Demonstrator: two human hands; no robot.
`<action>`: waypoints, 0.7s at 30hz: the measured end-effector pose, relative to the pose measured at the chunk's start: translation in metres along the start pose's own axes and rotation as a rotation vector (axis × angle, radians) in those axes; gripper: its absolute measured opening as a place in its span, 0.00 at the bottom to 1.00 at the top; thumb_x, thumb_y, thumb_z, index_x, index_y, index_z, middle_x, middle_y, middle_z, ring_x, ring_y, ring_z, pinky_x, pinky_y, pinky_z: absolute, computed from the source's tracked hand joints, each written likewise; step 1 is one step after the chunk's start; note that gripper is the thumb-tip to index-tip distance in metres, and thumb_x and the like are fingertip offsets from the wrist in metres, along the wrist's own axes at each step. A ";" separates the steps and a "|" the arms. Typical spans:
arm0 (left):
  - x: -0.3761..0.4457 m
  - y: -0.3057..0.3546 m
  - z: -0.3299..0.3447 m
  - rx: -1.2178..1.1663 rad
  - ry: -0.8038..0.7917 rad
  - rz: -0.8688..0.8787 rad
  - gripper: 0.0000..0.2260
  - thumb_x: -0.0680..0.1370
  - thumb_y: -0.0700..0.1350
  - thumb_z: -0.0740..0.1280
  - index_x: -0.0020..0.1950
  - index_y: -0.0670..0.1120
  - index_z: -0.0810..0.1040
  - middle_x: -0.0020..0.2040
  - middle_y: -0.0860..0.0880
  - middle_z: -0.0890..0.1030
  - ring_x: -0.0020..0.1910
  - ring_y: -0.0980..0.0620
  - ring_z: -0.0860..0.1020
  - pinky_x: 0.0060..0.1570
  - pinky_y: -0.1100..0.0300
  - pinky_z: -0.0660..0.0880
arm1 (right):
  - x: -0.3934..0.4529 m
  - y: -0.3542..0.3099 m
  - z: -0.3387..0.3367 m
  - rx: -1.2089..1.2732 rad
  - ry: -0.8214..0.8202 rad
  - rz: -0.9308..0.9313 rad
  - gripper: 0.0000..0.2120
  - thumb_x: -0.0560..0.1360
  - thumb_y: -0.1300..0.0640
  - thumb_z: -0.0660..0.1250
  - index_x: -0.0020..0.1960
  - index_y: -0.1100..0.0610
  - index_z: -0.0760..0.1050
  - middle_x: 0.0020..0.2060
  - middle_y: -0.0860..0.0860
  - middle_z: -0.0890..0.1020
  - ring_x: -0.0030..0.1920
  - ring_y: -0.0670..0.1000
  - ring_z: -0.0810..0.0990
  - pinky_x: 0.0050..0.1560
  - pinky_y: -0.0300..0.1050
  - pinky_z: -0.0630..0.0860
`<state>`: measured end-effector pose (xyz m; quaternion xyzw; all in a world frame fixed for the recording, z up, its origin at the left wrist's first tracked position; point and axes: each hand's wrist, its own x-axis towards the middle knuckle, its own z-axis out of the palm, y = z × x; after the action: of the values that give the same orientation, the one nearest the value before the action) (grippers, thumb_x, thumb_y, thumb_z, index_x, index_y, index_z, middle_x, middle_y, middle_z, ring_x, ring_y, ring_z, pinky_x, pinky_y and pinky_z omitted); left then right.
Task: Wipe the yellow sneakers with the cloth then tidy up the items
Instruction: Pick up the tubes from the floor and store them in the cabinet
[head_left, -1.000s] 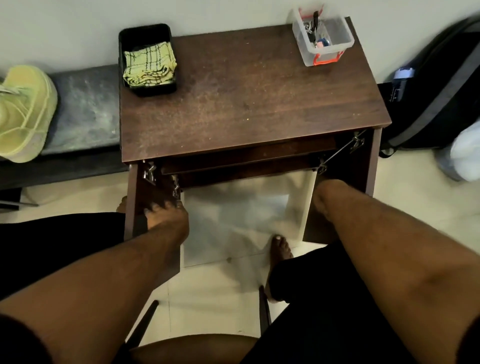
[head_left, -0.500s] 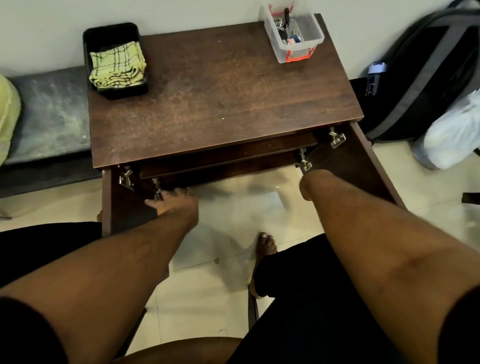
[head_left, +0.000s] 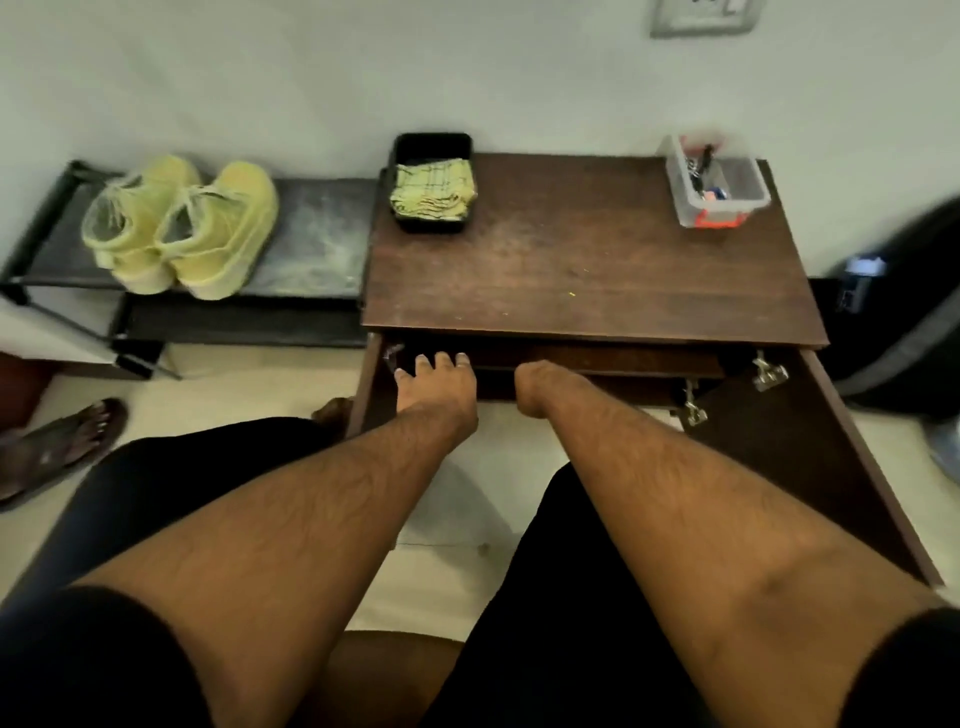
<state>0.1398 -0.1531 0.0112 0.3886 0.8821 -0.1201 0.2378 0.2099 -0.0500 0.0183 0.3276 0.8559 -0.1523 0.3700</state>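
A seated person reaches both bare arms under the front edge of a brown table (head_left: 587, 270). The left hand (head_left: 439, 387) lies knuckles up with its fingers stretched forward, tips against the dark rail beneath the tabletop near the table's left leg; nothing is clasped in it. The right hand (head_left: 537, 387) is just beside it, bent down at the wrist so that its fingers are hidden under the table, and whether they grip anything cannot be told.

The yellow sneakers (head_left: 182, 226) stand side by side, heels toward the camera, on a low black rack (head_left: 311, 244) against the wall, well to the left of both hands and beyond the table's left edge. The cloth (head_left: 432, 189), yellow with a dark check, lies folded in a black tray (head_left: 434, 148) at the table's far left corner, up and away from the left hand and touched by neither.

A clear box (head_left: 717, 187) with an orange clasp, holding small items, sits at the far right corner. A hinged side panel (head_left: 810, 452) of the table swings out at right. A sandal (head_left: 57, 447) lies on the floor at left, and a dark bag (head_left: 904, 322) rests by the wall at right.
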 end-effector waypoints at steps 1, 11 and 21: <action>-0.007 -0.016 -0.002 -0.018 0.013 -0.027 0.34 0.77 0.45 0.66 0.78 0.45 0.54 0.75 0.43 0.62 0.75 0.39 0.58 0.71 0.39 0.59 | -0.004 -0.021 -0.006 -0.002 -0.026 -0.056 0.16 0.77 0.63 0.62 0.64 0.63 0.73 0.60 0.57 0.78 0.58 0.57 0.77 0.56 0.47 0.74; -0.056 -0.181 -0.047 -0.155 0.181 -0.251 0.25 0.75 0.49 0.67 0.69 0.44 0.68 0.67 0.43 0.71 0.68 0.42 0.69 0.63 0.47 0.68 | -0.065 -0.180 -0.086 -0.107 0.150 -0.360 0.12 0.76 0.64 0.61 0.58 0.64 0.77 0.56 0.58 0.80 0.53 0.55 0.79 0.46 0.44 0.74; -0.057 -0.352 -0.034 -0.151 0.240 -0.350 0.15 0.76 0.43 0.63 0.63 0.44 0.73 0.62 0.42 0.75 0.63 0.41 0.73 0.57 0.48 0.72 | -0.047 -0.294 -0.103 -0.021 0.216 -0.449 0.22 0.77 0.58 0.65 0.70 0.60 0.69 0.68 0.54 0.72 0.66 0.54 0.72 0.66 0.45 0.68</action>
<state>-0.0999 -0.4109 0.0794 0.2222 0.9645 -0.0461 0.1350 -0.0185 -0.2367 0.1283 0.1399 0.9433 -0.1861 0.2367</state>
